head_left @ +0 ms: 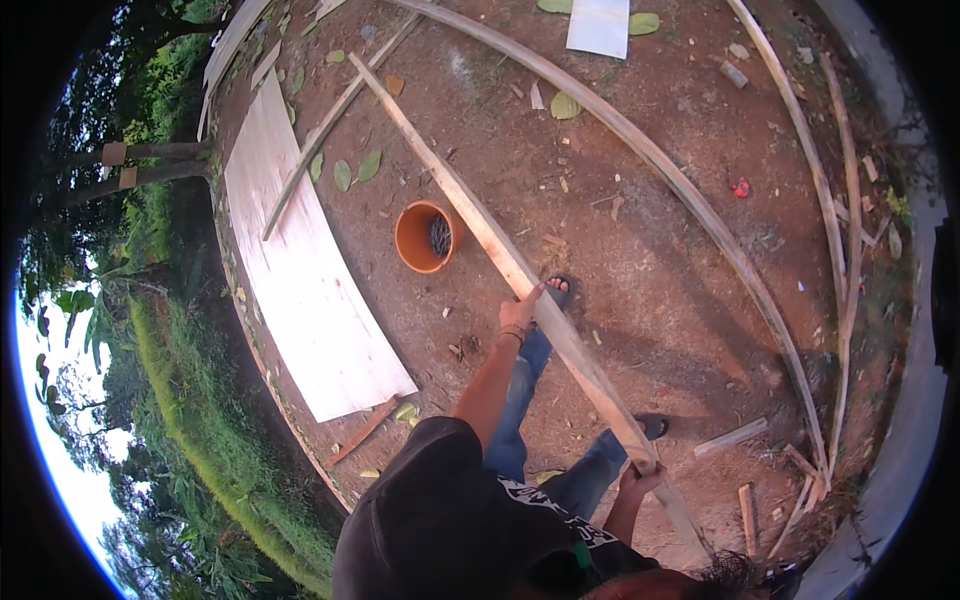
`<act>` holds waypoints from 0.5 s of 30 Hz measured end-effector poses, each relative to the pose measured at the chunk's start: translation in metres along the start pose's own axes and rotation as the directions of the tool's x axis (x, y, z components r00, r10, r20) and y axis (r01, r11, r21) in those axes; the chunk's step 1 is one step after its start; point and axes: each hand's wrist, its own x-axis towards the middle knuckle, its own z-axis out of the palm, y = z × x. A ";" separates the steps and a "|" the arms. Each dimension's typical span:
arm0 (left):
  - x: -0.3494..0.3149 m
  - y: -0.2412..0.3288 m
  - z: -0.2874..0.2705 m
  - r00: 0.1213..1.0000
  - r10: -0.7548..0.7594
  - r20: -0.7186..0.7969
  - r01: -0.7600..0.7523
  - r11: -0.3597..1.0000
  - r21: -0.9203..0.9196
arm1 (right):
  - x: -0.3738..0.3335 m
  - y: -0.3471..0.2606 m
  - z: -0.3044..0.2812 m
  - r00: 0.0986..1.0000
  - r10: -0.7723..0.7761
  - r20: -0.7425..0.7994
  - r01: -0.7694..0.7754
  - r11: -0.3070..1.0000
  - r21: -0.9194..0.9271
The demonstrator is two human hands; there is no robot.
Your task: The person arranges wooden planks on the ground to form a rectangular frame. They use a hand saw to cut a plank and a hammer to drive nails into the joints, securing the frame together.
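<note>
A long, pale wooden plank [470,215] runs slantwise across the view, from the upper left down to the lower right in front of my body. My left hand [520,314] is closed round its near edge about halfway along. Farther down, close to the lower end, my right hand [641,481] grips the same plank, its fingers partly hidden by the wood. To the left of the plank stands an orange bucket [407,240] with a heap of dark, thin pieces that look like nails [440,236] inside.
A pale wooden sheet [300,290] lies on the brown earth at left, with a narrow strip [300,185] across it. A long beam [640,145] curves past on the right. Beyond it are more strips [800,115] and offcuts [731,437]. A white board [598,28] lies far off.
</note>
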 end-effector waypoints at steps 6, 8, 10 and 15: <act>0.167 0.057 -0.016 0.983 0.186 0.000 -0.178 0.943 0.280 | 0.014 0.123 0.113 0.982 -0.051 0.181 0.065 0.995 -0.072; 0.190 0.067 -0.030 0.978 0.206 -0.025 -0.188 0.929 0.318 | 0.027 0.147 0.125 0.989 0.020 0.144 -0.009 0.997 -0.071; 0.233 0.100 -0.059 0.979 0.200 -0.036 -0.180 0.935 0.307 | 0.046 0.201 0.147 0.991 0.070 0.117 -0.067 0.997 -0.027; 0.276 0.140 -0.056 0.986 0.131 0.103 -0.133 0.991 0.009 | 0.073 0.296 0.242 0.976 0.174 0.132 -0.183 0.982 0.055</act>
